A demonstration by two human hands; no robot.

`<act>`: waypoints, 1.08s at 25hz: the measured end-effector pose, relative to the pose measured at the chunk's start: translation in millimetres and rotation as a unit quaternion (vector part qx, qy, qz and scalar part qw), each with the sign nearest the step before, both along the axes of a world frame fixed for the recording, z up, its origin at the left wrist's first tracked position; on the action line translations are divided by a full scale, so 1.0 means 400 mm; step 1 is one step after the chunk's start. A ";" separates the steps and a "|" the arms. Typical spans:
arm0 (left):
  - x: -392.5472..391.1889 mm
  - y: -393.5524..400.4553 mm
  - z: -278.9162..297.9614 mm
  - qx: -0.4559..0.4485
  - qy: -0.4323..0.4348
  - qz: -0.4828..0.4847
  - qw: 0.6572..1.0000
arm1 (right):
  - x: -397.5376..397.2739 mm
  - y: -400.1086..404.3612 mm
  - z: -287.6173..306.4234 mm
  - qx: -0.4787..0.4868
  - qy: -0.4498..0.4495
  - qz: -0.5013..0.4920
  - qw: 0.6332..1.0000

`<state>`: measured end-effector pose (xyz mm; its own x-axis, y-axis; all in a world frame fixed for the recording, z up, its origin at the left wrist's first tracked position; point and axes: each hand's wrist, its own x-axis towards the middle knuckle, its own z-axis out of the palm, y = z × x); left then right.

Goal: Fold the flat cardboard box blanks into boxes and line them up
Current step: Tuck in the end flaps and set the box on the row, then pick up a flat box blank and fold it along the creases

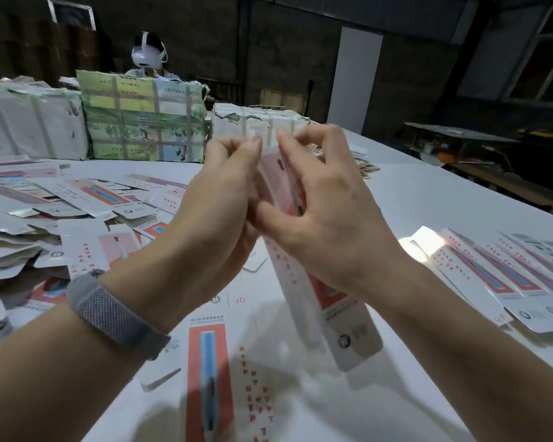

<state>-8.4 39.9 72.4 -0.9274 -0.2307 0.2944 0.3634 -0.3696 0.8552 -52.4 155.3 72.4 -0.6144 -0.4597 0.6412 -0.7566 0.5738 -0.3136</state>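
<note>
A long white-and-red box blank (313, 301) stands nearly upright above the table, half folded, its lower tab end blurred. My left hand (217, 212) grips its upper part from the left, fingers curled. My right hand (320, 199) pinches the top end from the right, thumb low and fingers over the flap. A row of folded boxes (498, 272) lies side by side at the right. One flat blank (224, 362) lies on the white table (396, 199) below my hands.
A loose heap of flat blanks (55, 212) covers the left of the table. Wrapped bundles (144, 119) are stacked at the back. Another person with a white headset (149, 54) sits behind them. The table's right edge drops off to dark floor.
</note>
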 end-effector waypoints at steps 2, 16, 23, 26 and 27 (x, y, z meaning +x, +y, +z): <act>0.003 0.000 0.003 -0.004 0.008 -0.042 0.999 | -0.009 0.006 0.003 0.031 -0.003 -0.021 0.999; -0.043 -0.069 -0.067 -0.406 -0.040 0.142 0.902 | -0.295 0.205 -0.139 0.262 -0.229 -0.292 0.891; -0.121 -0.136 -0.176 -0.506 -0.055 0.127 0.852 | -0.361 0.352 -0.176 0.227 -0.143 -0.403 0.875; -0.099 -0.111 -0.175 -0.507 -0.054 0.121 0.852 | -0.351 0.331 -0.148 0.219 -0.140 -0.389 0.884; -0.086 -0.096 -0.164 -0.502 -0.057 0.117 0.855 | -0.341 0.305 -0.131 0.201 -0.153 -0.371 0.894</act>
<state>-42.7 1.6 6.8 -0.9262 -0.0975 0.3643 0.2212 0.6420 0.7341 -188.7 277.2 20.0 -0.9638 -0.0087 0.2665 -0.0358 0.9946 -0.0969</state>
